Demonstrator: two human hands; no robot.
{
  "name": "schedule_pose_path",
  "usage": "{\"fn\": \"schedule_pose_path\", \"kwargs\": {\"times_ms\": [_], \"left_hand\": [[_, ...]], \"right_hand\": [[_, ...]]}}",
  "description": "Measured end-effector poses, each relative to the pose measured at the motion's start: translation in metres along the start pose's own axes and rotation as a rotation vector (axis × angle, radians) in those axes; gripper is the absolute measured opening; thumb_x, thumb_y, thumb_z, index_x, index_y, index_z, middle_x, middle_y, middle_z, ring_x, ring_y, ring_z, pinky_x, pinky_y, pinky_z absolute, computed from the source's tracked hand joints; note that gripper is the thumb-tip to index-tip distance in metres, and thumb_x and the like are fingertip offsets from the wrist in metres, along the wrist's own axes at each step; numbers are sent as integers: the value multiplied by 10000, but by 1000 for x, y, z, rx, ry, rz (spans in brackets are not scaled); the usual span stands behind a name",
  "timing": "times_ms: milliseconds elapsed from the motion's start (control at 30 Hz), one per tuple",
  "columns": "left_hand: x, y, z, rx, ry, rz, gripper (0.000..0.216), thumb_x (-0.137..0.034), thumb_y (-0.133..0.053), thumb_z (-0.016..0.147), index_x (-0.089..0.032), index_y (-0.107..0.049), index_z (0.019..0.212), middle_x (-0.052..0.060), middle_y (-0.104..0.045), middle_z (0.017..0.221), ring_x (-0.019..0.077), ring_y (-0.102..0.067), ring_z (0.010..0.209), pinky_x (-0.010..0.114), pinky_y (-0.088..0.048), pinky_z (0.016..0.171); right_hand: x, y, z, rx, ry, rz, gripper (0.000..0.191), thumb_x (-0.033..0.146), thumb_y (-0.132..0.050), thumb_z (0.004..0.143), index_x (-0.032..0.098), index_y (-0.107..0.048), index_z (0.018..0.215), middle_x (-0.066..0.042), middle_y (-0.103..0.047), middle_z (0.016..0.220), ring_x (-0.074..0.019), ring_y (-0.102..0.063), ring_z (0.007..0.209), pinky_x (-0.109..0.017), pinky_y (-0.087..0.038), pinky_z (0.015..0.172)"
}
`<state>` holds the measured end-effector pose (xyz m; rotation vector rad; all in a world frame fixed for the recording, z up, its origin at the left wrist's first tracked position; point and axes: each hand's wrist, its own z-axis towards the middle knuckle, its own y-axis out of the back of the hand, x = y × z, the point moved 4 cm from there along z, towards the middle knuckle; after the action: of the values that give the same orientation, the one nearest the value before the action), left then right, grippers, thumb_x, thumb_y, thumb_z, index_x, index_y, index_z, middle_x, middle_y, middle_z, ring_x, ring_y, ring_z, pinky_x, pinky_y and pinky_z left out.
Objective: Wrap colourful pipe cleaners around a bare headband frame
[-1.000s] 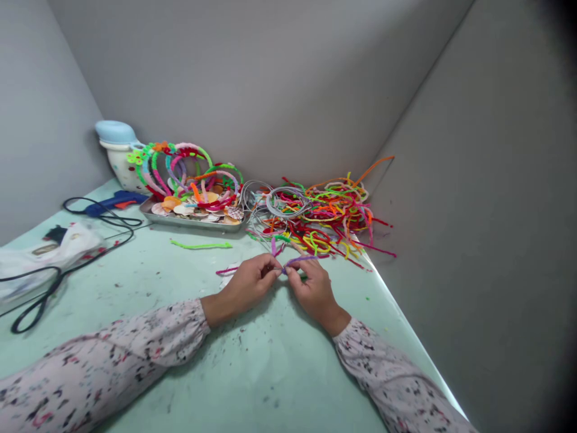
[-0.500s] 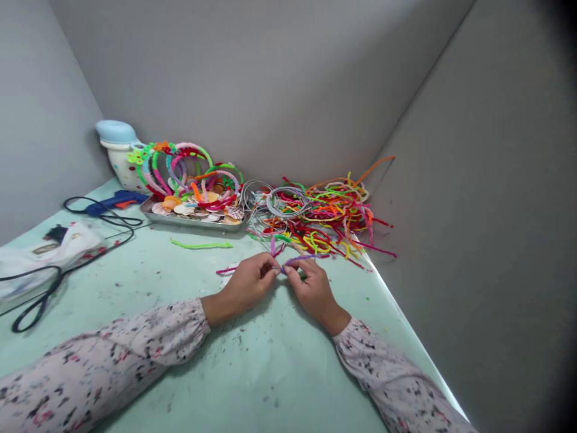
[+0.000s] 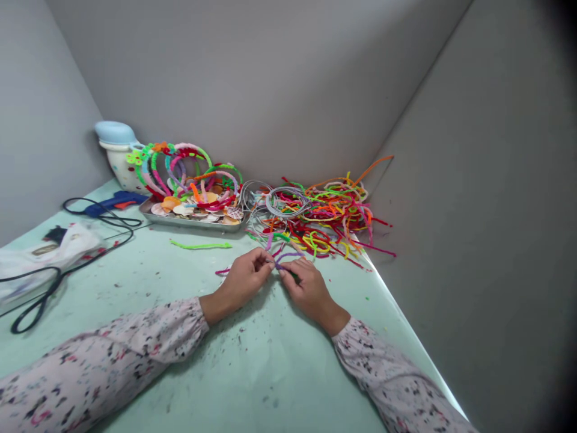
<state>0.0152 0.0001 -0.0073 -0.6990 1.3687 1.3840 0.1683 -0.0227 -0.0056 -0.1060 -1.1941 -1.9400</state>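
Both hands pinch one purple pipe cleaner [image 3: 291, 255] low over the middle of the table. My left hand [image 3: 243, 279] is closed, thumb against forefinger, near its left end. My right hand [image 3: 311, 288] is closed around it just to the right, with thumb and fingers pressed together. Lilac and green fuzzy pieces stick up past the fingers; how they join the purple one is hidden. A magenta pipe cleaner [image 3: 222, 272] shows beside my left hand. Farther left lies a lime-green pipe cleaner [image 3: 201, 245], bent at one end.
A metal tray [image 3: 193, 223] at the back holds shells and fuzzy coloured headbands. Right of it lies a tangled heap of pipe cleaners [image 3: 342, 204] with grey wire hoops [image 3: 288, 201]. At left are a blue glue gun [image 3: 115, 201], black cord, a plastic bag [image 3: 49, 258] and a lidded container [image 3: 119, 153].
The free end of the purple pipe cleaner has swung from pointing right to curving up behind my right fingers. My hands have shifted slightly left.
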Motion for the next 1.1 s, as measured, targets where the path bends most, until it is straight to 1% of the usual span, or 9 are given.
{"fn": "schedule_pose_path", "kwargs": {"times_ms": [200,367,533,633,733,833,1033,1100], "left_hand": [[-1,0,-1,11,-1,-24,157,-321,-547,827,-167,-576,834,-31,-552,600,119,-500,554,226,-380,532],[0,1,-1,1,6,-27,154,-322,-549,822,-171,-580,828,-29,-562,610,121,-508,560,227,-384,535],[1,2,-2,-16,26,-39,160,-330,-560,808,-171,-576,812,-34,-549,586,122,-499,545,228,-374,525],[-1,1,-2,-4,10,-64,159,-326,-559,810,-167,-569,795,-38,-531,593,114,-485,545,222,-365,524],[-2,1,-3,5,14,-74,153,-314,-561,810,-164,-561,779,-40,-518,598,108,-475,548,218,-359,524],[-3,2,-3,4,16,-81,146,-305,-560,812,-164,-558,776,-42,-514,595,104,-468,542,217,-357,524],[-4,2,-4,-7,23,-117,147,-306,-568,800,-164,-556,765,-44,-519,582,100,-460,524,213,-356,517],[-4,2,-3,-19,34,-121,148,-304,-574,790,-163,-557,751,-44,-517,568,98,-454,512,213,-354,511]], "right_hand": [[1,1,0,-6,25,-8,177,226,-500,914,195,-672,947,-55,-699,870,-190,-607,830,-351,-440,829],[2,1,0,5,32,-2,164,219,-519,902,190,-666,968,-50,-691,860,-189,-603,817,-351,-441,810],[2,1,0,31,23,21,196,272,-502,926,205,-661,1019,-47,-696,883,-181,-608,824,-339,-439,804],[2,-1,-1,59,17,10,204,264,-499,927,208,-651,1052,-43,-697,892,-180,-603,815,-337,-435,807],[2,-3,-2,82,31,-8,193,237,-487,929,200,-659,1009,-40,-698,879,-178,-590,790,-327,-434,782],[2,-4,-2,77,57,-12,203,242,-471,938,196,-666,965,-41,-705,885,-178,-585,774,-323,-433,765],[3,-2,-2,65,111,-100,229,258,-450,954,197,-670,971,-45,-713,882,-174,-579,752,-321,-409,732],[4,-1,-2,62,123,-145,235,263,-445,956,199,-672,965,-46,-706,852,-172,-568,734,-321,-392,720]]}}
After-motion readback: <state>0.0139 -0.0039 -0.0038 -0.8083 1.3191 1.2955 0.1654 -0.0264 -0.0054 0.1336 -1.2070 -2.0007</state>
